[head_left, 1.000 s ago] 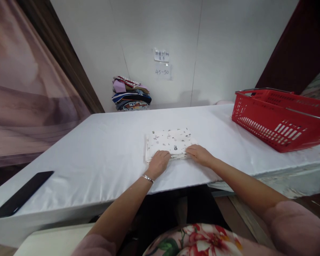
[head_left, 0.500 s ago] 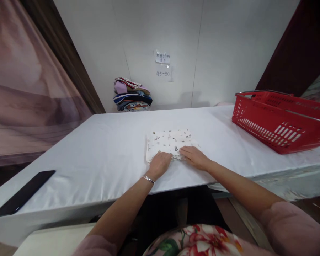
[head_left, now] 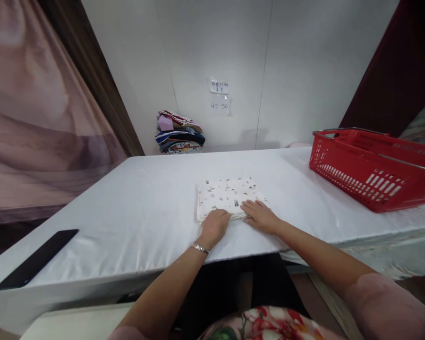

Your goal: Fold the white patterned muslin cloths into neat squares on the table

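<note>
A folded white cloth with small printed figures (head_left: 226, 192) lies flat on the white-covered table (head_left: 156, 203), near its front edge. My left hand (head_left: 215, 226) rests on the cloth's near left edge, its fingers bent over the layers; a silver bracelet is on that wrist. At the near right corner, my right hand (head_left: 260, 216) lies on the cloth with its fingers stretched out.
A red plastic basket (head_left: 361, 174) stands on the table at the right. A pile of folded fabrics (head_left: 180, 134) is at the back, by the wall. On the table's left end lies a flat black object (head_left: 37, 259). Pink curtains hang at the left.
The whole view has shifted slightly, with things appearing a little lower. Both hands remain at the cloth's near edge, and the cloth looks the same.
</note>
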`<state>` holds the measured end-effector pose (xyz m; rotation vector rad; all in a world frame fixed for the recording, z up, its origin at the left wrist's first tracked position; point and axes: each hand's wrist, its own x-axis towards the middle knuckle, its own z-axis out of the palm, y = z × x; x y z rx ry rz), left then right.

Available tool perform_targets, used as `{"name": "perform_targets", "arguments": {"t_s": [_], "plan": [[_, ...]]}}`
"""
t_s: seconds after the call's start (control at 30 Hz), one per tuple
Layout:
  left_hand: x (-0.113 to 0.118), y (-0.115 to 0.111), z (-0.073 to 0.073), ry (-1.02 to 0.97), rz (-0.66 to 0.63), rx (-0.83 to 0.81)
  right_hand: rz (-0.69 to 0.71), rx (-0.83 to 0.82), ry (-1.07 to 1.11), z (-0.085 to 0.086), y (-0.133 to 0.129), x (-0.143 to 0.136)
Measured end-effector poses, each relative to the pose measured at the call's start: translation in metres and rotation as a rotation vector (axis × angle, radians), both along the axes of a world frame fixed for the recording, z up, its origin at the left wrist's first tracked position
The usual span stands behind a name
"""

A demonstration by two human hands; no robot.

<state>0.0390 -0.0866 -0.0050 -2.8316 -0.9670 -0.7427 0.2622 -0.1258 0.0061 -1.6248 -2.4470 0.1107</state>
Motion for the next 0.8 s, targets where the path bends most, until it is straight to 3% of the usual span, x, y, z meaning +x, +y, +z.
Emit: {"name": "perform_targets", "arguments": {"t_s": [0.13, 0.27, 0.43, 0.6, 0.7, 0.8], "plan": [[0.002, -0.003, -0.001, -0.056, 0.032, -0.052, -0.035, -0.053, 0.042, 0.009, 0.004, -0.002], [0.003, -0.004, -0.001, -0.057, 0.055, -0.055, -0.129, 0.042, 0.075, 0.018, 0.026, 0.001], [0.004, -0.007, -0.001, -0.057, 0.061, -0.058, -0.391, -0.082, 0.038, -0.001, 0.051, 0.025], [0.004, -0.01, -0.003, -0.084, 0.064, -0.074, -0.43, -0.14, 0.056, -0.016, 0.054, 0.039], [0.003, -0.011, -0.005, -0.108, 0.051, -0.074, -0.454, -0.164, 0.004, -0.008, 0.053, 0.035], [0.0, -0.015, -0.006, -0.137, 0.024, -0.052, -0.445, -0.077, -0.062, 0.005, 0.05, 0.022]]}}
